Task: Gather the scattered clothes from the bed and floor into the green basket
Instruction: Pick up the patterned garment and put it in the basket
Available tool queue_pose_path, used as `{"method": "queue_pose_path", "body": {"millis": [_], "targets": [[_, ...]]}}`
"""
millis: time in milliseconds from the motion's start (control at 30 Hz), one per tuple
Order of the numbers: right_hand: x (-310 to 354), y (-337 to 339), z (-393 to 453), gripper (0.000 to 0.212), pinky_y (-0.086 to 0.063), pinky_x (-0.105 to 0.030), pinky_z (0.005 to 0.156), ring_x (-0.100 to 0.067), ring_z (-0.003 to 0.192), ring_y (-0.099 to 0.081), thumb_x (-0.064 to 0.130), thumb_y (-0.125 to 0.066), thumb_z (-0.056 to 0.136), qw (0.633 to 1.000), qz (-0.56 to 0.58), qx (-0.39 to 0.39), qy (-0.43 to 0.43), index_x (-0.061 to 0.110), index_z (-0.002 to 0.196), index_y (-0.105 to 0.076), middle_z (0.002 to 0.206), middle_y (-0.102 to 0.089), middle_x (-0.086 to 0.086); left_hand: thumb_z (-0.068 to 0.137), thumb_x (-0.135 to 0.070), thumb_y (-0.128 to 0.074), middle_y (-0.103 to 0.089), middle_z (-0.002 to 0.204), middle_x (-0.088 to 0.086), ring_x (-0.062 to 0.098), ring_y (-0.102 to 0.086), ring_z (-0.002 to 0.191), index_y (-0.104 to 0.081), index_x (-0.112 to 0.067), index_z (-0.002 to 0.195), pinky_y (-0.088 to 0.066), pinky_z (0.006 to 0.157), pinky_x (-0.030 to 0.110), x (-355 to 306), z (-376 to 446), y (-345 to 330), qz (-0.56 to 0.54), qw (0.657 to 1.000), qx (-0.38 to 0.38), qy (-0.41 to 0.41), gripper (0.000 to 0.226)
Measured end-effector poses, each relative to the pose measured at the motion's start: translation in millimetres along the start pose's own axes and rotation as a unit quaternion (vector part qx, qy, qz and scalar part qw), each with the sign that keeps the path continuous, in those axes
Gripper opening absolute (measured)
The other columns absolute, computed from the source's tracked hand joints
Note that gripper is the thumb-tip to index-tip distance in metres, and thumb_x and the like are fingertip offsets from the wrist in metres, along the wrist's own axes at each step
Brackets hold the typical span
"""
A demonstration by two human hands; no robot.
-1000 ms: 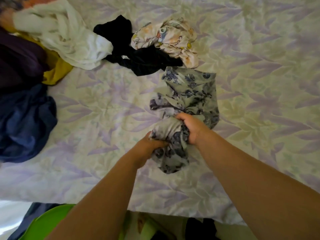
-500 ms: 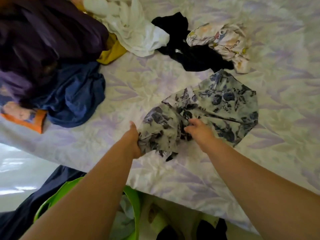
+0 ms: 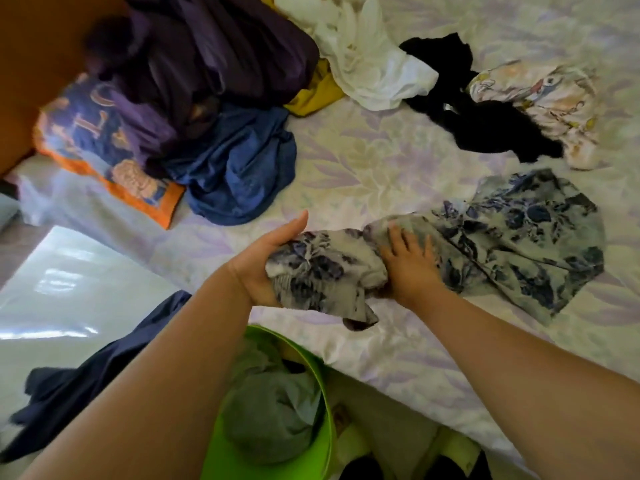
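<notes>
Head view is showing the bed (image 3: 398, 161) running to its near edge, the green basket (image 3: 322, 424) standing just below it. The floral garment (image 3: 512, 244) is lying lengthwise along that edge, rightward from the hands. Left hand (image 3: 263, 261) is cupping its bunched end, fingers curled under; right hand (image 3: 412, 265) is pressing flat, fingers spread.

large pale letters on the orange-edged blue pillow (image 3: 104, 143), partly covered, perhaps "C" and "T", not readable as a word
</notes>
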State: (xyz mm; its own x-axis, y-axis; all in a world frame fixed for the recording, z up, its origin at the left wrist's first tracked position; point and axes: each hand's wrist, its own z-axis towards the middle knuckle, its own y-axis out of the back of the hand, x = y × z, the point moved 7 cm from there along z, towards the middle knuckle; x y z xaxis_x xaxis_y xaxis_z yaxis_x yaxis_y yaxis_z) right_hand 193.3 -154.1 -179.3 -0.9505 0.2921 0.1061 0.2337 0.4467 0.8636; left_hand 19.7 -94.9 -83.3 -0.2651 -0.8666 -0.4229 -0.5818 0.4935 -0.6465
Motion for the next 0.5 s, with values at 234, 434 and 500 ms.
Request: {"method": "queue_pose_path", "body": {"millis": [234, 434, 500], "targets": [[83, -53, -6, 0.067, -0.001, -0.064, 0.115, -0.027, 0.142, -0.029, 0.076, -0.044, 0.076, 0.978, -0.022, 0.181, 0.100, 0.043, 0.135, -0.046, 0.143, -0.049, 0.006, 0.061, -0.046, -0.083, -0.074, 0.099, 0.017, 0.033, -0.071, 0.092, -0.074, -0.002, 0.099, -0.058, 0.079, 0.046, -25, -78, 70, -0.108, 0.972, -0.046, -0.203, 0.059], [115, -90, -26, 0.041, -0.044, -0.031, 0.082, -0.028, 0.104, -0.058, 0.036, -0.060, 0.085, 0.946, 0.091, 0.306, 0.057, 0.018, 0.121, -0.053, 0.116, -0.060, -0.008, 0.089, -0.042, -0.053, -0.075, 0.090, 0.012, 0.027, -0.073, 0.079, -0.070, -0.008, 0.106, -0.060, 0.071, 0.033, 18, -115, 152, -0.316, 0.866, -0.268, -0.279, 0.041], [118, -87, -30, 0.013, -0.042, -0.028, 0.066, -0.021, 0.080, -0.057, 0.029, -0.056, 0.087, 0.931, 0.121, 0.342, 0.028, 0.019, 0.092, -0.061, 0.092, -0.059, -0.007, 0.096, -0.046, -0.046, -0.073, 0.078, 0.007, 0.022, -0.068, 0.074, -0.062, -0.020, 0.119, -0.053, 0.073, 0.026, 46, -115, 171, -0.361, 0.828, -0.341, -0.259, 0.039]]}}
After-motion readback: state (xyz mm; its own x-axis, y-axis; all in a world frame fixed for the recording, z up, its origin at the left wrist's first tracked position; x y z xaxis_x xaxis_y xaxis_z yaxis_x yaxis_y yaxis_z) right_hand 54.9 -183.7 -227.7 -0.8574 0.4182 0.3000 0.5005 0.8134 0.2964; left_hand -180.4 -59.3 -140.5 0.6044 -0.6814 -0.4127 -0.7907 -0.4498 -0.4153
